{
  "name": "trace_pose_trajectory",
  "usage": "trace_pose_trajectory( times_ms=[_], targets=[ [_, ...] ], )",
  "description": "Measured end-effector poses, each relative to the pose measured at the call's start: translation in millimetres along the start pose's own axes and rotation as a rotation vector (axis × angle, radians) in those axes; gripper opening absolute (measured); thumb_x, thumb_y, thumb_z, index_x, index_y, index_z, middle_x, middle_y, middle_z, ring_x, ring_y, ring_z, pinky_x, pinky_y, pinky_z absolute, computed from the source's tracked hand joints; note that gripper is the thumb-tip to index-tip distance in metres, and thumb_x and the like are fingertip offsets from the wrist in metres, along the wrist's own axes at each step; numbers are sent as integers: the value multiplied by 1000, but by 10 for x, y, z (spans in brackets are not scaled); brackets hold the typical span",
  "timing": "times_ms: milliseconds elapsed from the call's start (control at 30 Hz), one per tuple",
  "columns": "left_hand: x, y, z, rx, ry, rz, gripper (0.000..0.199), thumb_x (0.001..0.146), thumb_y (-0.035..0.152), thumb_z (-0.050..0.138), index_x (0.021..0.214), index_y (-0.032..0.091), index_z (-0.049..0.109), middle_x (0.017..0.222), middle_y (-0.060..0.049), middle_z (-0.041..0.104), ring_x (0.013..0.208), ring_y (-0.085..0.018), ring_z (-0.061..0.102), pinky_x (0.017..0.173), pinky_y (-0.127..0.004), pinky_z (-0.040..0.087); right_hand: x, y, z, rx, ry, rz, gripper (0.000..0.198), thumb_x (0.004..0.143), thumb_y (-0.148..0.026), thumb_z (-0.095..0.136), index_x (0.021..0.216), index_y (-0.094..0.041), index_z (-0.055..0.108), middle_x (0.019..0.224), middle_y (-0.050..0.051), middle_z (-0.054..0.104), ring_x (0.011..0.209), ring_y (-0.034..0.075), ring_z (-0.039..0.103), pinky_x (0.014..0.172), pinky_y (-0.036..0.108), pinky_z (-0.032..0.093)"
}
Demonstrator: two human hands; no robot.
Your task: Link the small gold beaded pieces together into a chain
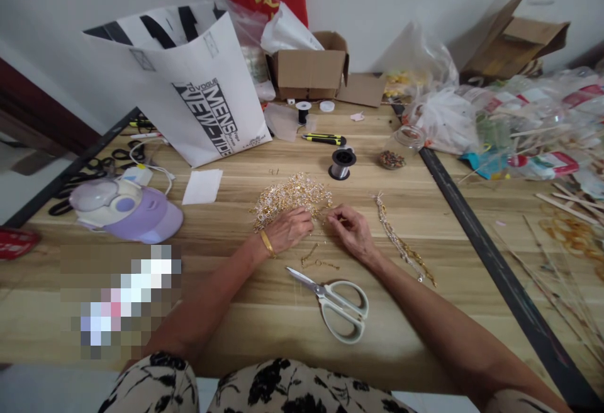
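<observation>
My left hand (pixel 293 229), a gold bracelet on its wrist, lies at the front edge of a pile of small gold and clear beads or charms (pixel 290 196). Its fingers are curled together, and anything between them is hidden. My right hand (pixel 352 230) faces it, thumb and forefinger pinched on something too fine to name. Between the hands and me lies a short gold chain (pixel 318 264). Scissors (pixel 337 306) with pale handles rest just below, blades slightly parted. Right of my right hand, silver and gold chains (pixel 401 246) lie stretched out together.
Behind the hands stand a wire spool (pixel 342 164), a yellow-black utility knife (pixel 324 140) and a jar of beads (pixel 396 152). A white paper bag (pixel 202 85) and a purple device (pixel 127 208) are at left. Plastic bottles (pixel 542 123) and sticks crowd the right.
</observation>
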State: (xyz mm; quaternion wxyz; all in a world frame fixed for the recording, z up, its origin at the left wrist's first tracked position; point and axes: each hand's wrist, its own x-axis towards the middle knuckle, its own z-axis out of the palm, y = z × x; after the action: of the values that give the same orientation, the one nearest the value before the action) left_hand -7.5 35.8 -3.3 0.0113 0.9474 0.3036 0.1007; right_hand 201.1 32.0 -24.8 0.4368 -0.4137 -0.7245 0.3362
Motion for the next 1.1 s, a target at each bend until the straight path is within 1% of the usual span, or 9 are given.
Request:
trace_pose_trajectory(
  times_ms=[200,300,433,500,567,667,733,900,1100],
  targets=[
    [17,14,20,-11,27,-15,21,92,18,45,77,15,60,80,-6,56,81,-19,50,72,-30,41,1,-15,1,5,2,7,15,86,-30,53,79,-18,59,74,4,59,67,16,53,56,26,42],
    [39,36,5,-64,51,-49,19,91,17,46,78,14,60,79,-7,58,81,-19,52,73,-30,42,3,-12,-1,-6,10,0,15,86,-29,53,77,-18,58,72,3,58,65,15,52,55,25,41],
    [75,70,-17,-280,167,-135,11,86,14,53,80,14,62,77,-5,62,78,-17,57,74,-28,45,10,12,-5,5,9,-2,13,86,-28,54,79,-18,59,72,3,58,66,15,53,56,25,41],
    [90,90,-24,-411,242,-201,7,83,13,56,79,15,63,76,-4,65,74,-15,59,73,-26,47,16,27,-5,16,15,2,13,85,-28,54,79,-18,60,73,3,59,67,15,54,57,25,42],
    [101,112,-27,-531,283,-278,6,78,12,60,77,15,64,75,-3,68,70,-13,61,70,-24,48,21,38,-5,25,17,7,13,85,-28,54,79,-18,60,73,3,60,66,14,53,57,25,42],
    [113,137,-17,-647,255,-374,6,73,10,62,73,15,66,74,-3,70,66,-13,64,66,-23,50,25,45,-3,32,19,17,14,85,-28,54,78,-17,60,71,2,59,63,14,52,57,25,41],
    [118,145,0,-671,220,-405,7,71,10,62,71,15,66,73,-3,71,65,-13,65,66,-23,50,25,45,-1,41,21,28,14,85,-28,54,78,-17,60,71,2,59,63,14,52,56,25,41],
    [125,141,53,-651,204,-391,9,69,8,59,69,15,65,72,-3,70,65,-14,64,66,-24,50,25,45,-2,59,23,54,13,84,-28,54,80,-17,61,71,2,59,63,14,53,55,24,41],
    [128,128,82,-617,237,-309,11,70,6,56,68,15,61,75,-4,69,72,-15,63,71,-26,50,30,47,-6,72,29,58,12,84,-26,54,80,-17,60,71,2,58,63,13,52,55,24,40]
  ],
)
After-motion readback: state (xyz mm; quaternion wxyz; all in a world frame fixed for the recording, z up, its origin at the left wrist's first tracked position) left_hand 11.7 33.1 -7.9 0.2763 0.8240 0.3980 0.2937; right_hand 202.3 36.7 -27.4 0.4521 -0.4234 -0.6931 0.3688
